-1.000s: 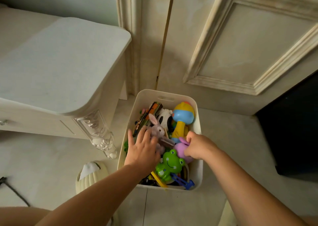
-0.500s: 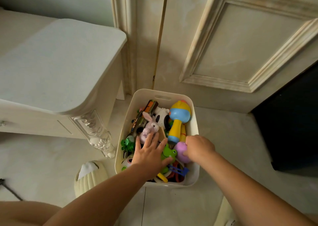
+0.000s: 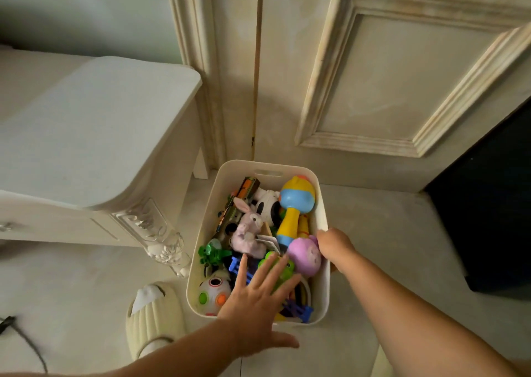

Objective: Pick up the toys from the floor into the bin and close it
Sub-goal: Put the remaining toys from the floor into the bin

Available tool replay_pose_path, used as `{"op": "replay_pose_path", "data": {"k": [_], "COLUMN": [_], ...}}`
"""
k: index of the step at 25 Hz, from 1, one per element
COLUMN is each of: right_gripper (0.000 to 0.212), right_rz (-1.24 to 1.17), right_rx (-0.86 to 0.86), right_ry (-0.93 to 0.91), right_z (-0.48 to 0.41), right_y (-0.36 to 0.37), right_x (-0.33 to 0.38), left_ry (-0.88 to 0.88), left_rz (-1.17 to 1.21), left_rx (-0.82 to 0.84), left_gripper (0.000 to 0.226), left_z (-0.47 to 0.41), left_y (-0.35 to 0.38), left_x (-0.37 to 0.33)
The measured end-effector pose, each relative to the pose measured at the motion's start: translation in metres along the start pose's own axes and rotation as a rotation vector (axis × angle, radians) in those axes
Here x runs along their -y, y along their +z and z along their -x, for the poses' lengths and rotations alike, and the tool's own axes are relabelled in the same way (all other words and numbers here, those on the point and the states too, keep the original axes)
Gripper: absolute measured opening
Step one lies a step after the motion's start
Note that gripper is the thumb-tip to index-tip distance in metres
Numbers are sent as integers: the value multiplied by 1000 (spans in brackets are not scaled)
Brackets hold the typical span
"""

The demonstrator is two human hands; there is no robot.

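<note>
A white plastic bin (image 3: pixel 323 204) stands on the floor against the door, lidless and full of toys. Among them are a purple plush rabbit (image 3: pixel 247 234), a yellow and blue rattle (image 3: pixel 296 201), a pink pig (image 3: pixel 305 257), a green frog (image 3: pixel 275 270) and a white ball with coloured dots (image 3: pixel 214 292). My left hand (image 3: pixel 258 302) hovers flat with spread fingers over the near end of the bin, partly covering the frog. My right hand (image 3: pixel 334 246) grips the bin's right rim beside the pig.
A cream dresser (image 3: pixel 86 135) with a carved leg (image 3: pixel 161 240) stands to the left of the bin. A cream slipper (image 3: pixel 153 316) lies on the floor at the bin's near left. A dark panel (image 3: pixel 488 204) is on the right, and a cable (image 3: pixel 17 336) lies at far left.
My left hand has drawn back from the rabbit toward the bin's near edge, fingers spread. My right hand has moved from the pig to the right rim.
</note>
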State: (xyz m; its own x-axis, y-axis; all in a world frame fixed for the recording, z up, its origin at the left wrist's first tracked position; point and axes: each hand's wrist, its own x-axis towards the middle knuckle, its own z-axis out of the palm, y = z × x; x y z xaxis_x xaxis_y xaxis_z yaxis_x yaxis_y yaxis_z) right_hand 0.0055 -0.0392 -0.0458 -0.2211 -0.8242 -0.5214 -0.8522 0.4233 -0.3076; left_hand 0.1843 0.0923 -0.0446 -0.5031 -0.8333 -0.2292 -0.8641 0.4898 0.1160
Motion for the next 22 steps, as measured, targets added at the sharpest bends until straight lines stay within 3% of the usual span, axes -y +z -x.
{"op": "replay_pose_path", "data": {"k": [2,4,8,11,13,15,16,18,20,22], "right_gripper": [35,32,34,33,15,18,19,22,25,32], "right_rz": [-112,-239,-477,-901,-1320,-1480,-1492,-1560,-1587,-1516], "right_rx": [-31,-69,-103,-85,10,3,0,64,119,174], "right_ry": [39,101,266,425,538,617,632,616,616,628], "right_z": [-2,4,15,30,56,66,70,76,85,94], "right_y": [2,3,20,33,31,36,39,43,41,37], "right_x": [-6,-14,-41,-55,-44,-40,-36,-32,-30,-33], "left_ry": [-53,6,3,-120,-329,-536,-536,-376,-211,-190], "left_rz": [-21,-85,-123,-44,107,380,435,471,403,278], "left_rx": [-8,-15,-51,-115,-250,-334,-365,-348,-222,-130], "left_gripper": [110,112,120,119,96,58,48,46,48,49], "left_z": [-1,-8,-15,-17,-22,-33,-39,-49,-51,-50], "left_y": [2,1,-11,-15,-25,-41,-43,-38,-29,-20], "left_x": [10,23,50,72,83,81,75,53,32,24]}}
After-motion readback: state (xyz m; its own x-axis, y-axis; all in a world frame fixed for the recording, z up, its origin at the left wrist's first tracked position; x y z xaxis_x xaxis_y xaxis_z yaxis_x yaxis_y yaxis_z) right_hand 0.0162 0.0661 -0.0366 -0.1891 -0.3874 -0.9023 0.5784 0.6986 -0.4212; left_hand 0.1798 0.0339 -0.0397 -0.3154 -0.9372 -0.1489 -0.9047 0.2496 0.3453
